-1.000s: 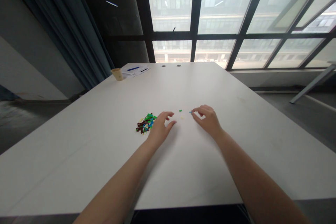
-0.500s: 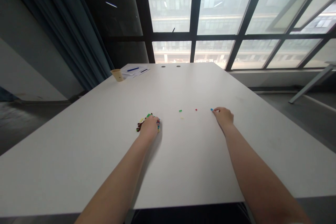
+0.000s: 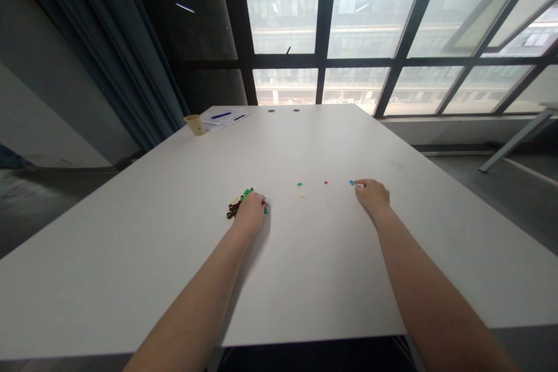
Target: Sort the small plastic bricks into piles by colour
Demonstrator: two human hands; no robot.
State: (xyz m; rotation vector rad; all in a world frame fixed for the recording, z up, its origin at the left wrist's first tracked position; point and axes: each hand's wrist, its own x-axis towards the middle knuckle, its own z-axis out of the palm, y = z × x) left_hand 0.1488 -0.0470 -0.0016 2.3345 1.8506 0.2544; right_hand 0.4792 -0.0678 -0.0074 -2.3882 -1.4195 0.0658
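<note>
My left hand point(image 3: 251, 210) rests on a pile of small toy building bricks point(image 3: 234, 207), mostly brown and green with some yellow and blue. Its fingers are bent together at the pile's right side, and what they hold, if anything, is hidden. Further right, my right hand point(image 3: 375, 195) lies low over the table, index finger stretched to the edge of a small blue brick point(image 3: 351, 182) and thumb apart below it. Between the hands lie a green brick point(image 3: 299, 184), a red brick point(image 3: 325, 182) and a pale yellow brick point(image 3: 302, 195).
The white table point(image 3: 322, 267) carries a paper cup point(image 3: 195, 125) at its far left edge. Beside the cup are papers point(image 3: 224, 122) with a blue pen point(image 3: 221, 115) on them. Windows stand beyond the far edge, and a dark curtain point(image 3: 108, 40) hangs at left.
My right thumb has come away from the blue brick, leaving it on the table by the fingertip. My left hand has shifted slightly right over the pile, uncovering more brown bricks.
</note>
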